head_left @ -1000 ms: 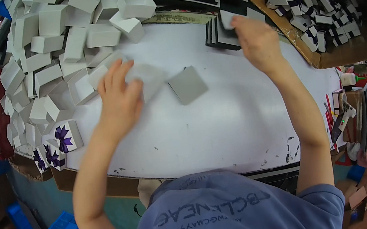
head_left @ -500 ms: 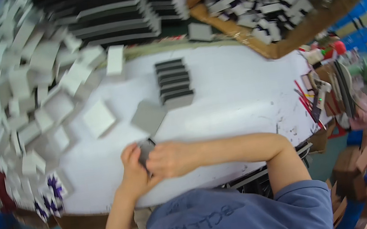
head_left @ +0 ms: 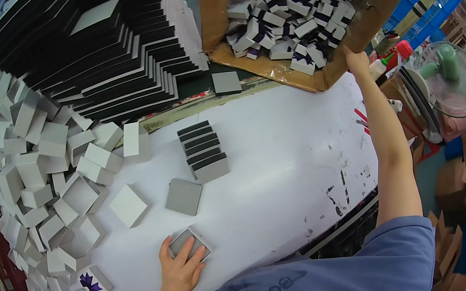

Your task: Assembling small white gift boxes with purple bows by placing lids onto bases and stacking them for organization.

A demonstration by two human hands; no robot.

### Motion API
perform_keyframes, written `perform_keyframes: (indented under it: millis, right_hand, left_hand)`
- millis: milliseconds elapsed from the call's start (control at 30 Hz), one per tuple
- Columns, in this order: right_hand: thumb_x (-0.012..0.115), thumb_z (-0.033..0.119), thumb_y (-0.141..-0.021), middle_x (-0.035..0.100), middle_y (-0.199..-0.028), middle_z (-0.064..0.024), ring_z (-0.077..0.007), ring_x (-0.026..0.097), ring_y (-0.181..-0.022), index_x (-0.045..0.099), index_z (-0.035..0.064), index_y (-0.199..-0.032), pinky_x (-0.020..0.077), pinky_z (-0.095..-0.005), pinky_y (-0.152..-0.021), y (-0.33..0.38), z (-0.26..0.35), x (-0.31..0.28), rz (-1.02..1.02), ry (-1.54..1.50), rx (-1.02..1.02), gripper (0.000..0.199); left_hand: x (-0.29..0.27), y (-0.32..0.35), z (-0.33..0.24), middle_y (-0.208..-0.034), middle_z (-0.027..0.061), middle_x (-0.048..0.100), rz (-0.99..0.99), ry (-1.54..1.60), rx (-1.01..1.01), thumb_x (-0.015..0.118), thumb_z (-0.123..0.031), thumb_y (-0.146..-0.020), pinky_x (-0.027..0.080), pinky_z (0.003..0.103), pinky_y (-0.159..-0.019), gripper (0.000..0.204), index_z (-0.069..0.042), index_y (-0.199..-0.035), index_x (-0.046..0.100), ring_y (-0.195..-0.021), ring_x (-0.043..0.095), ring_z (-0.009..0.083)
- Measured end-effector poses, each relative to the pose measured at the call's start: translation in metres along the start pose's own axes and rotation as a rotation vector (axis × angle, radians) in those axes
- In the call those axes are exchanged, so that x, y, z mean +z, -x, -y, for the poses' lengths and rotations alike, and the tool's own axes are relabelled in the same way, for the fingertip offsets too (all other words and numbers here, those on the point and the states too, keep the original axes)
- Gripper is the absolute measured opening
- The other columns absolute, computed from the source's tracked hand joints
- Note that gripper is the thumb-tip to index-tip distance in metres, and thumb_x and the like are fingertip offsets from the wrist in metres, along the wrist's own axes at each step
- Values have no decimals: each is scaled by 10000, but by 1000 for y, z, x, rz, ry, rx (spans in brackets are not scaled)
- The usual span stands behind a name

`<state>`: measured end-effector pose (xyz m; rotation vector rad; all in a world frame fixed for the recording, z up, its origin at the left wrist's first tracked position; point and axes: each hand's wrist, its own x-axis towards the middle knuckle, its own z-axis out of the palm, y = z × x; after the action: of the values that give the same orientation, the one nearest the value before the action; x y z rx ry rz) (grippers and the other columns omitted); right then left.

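Note:
My left hand [head_left: 180, 269] is at the near side of the white table. Its thumb and spread fingers grip a small white box [head_left: 207, 247] with a grey panel inside, fingertips lying over the panel. My right arm reaches far out to the right, and my right hand [head_left: 357, 62] is against the outer edge of a large cardboard carton [head_left: 270, 71]. Its fingers are mostly hidden there. Just beyond the left hand lies a grey square pad [head_left: 183, 197]. A white square box [head_left: 129, 205] sits to its left, and a short row of grey-and-black pads [head_left: 203, 150] stands behind.
Open white boxes [head_left: 42, 156] are heaped along the left. Small boxes with purple bows [head_left: 94, 282] lie at the near left. Tall stacks of black-and-grey sheets [head_left: 112, 61] rise at the back. The carton holds many white boxes with dark ribbons. A fan [head_left: 449, 77] stands at the right.
My right hand has left the small box and stretched out to the carton at the far right. My left hand stays on the box, which now rests face up. The view has shifted.

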<state>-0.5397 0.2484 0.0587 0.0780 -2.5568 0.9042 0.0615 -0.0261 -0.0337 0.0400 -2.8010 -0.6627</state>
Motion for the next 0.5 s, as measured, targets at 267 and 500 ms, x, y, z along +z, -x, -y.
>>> perform_keyframes:
  millis: [267,500]
  right_hand:
    - [554,222,-762,642,-777,-210,-351,633,-744,630,-17,-877,484,-402,-670,99,63,-99,214,71,-289,277]
    - [599,150,-781,553,-1093,-235,-311,535,-1037,528,-20,-1056,411,-376,-853,220,11,-130,290,-274,-96,332]
  left_hand:
    - [2,3,-4,-1206,91,546,-45,-22,-62,728,-171,-636,303,528,-990,384,-163,-1014,665,-1158,370,418]
    - [4,1,0,-1215,99,544,-59,-19,-38,703,-170,-667,289,526,-996,341,-142,-1005,667,-1177,357,427]
